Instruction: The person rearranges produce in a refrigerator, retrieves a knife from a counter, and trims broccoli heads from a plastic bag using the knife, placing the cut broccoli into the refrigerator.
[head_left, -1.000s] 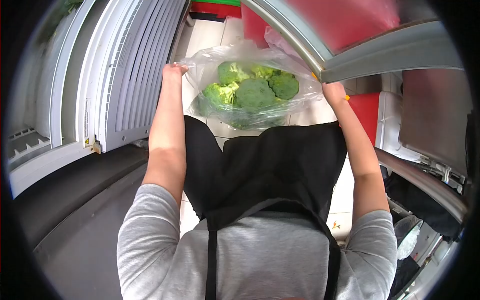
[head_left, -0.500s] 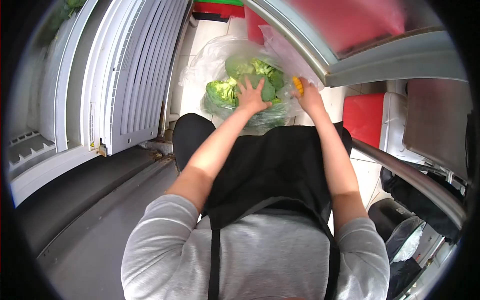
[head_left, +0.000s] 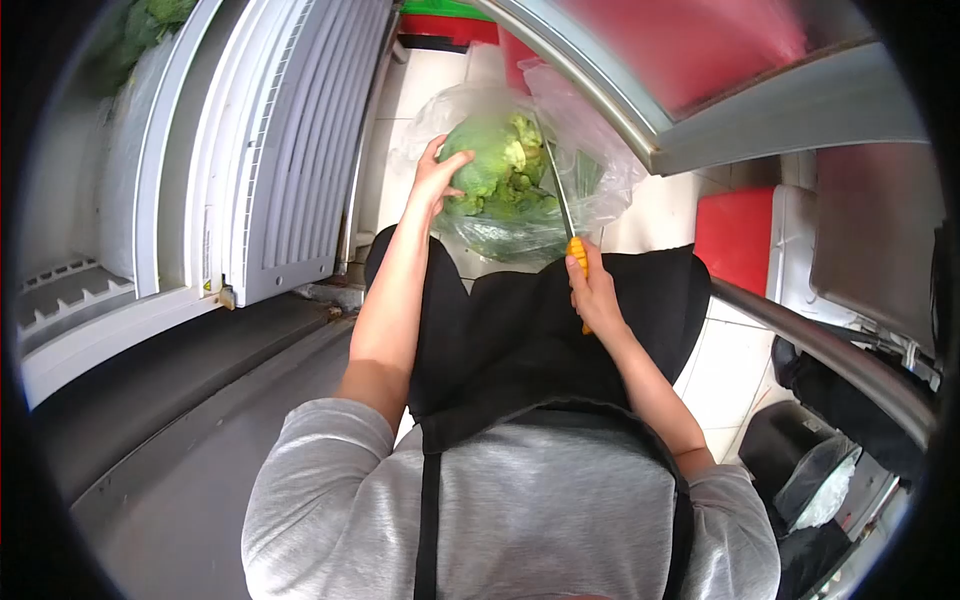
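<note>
A large broccoli head (head_left: 480, 160) rests among other green pieces in a clear plastic bag (head_left: 625, 165) on the floor. Its pale cut stalks face right. My left hand (head_left: 436, 180) grips the head's left side, thumb across the top and some fingers hidden behind it. In my right hand (head_left: 594, 283), closed around its yellow handle, is a knife (head_left: 562, 195). The long blade points away from me, to the right of the broccoli, with its tip near the far side of the bag.
On the left a white ribbed panel (head_left: 315, 150) stands beside an open cabinet with more broccoli (head_left: 130, 40) inside. A metal-framed edge (head_left: 790, 120) juts in at upper right. A red and white box (head_left: 735, 237), a metal rail (head_left: 830, 355) and a black bin (head_left: 790, 440) are at right.
My left hand has moved from the top of the broccoli to its left side, and the large head is turned. My right hand has come closer to me, bringing the knife blade into view.
</note>
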